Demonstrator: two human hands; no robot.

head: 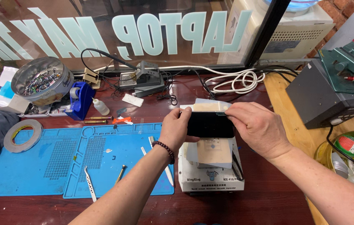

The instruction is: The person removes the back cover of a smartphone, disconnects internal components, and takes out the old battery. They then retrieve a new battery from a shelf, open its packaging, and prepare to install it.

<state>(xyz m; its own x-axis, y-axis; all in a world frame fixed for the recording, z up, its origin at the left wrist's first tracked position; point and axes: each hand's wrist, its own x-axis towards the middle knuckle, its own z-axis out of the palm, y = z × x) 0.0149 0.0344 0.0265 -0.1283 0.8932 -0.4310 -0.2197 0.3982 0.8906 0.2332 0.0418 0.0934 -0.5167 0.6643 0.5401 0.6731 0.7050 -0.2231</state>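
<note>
Black phone (pixel 210 124) gripped between both hands, left hand (pixel 176 129) closed on its left end, right hand (pixel 257 127) pinching its top right edge

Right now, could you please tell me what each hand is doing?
Left hand: closed on the left end of the black phone.
Right hand: closed on the phone's right end and top edge.

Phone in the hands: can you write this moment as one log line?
left hand: grips phone | right hand: peels film off phone's top edge | below: white machine | left: blue mat
</note>
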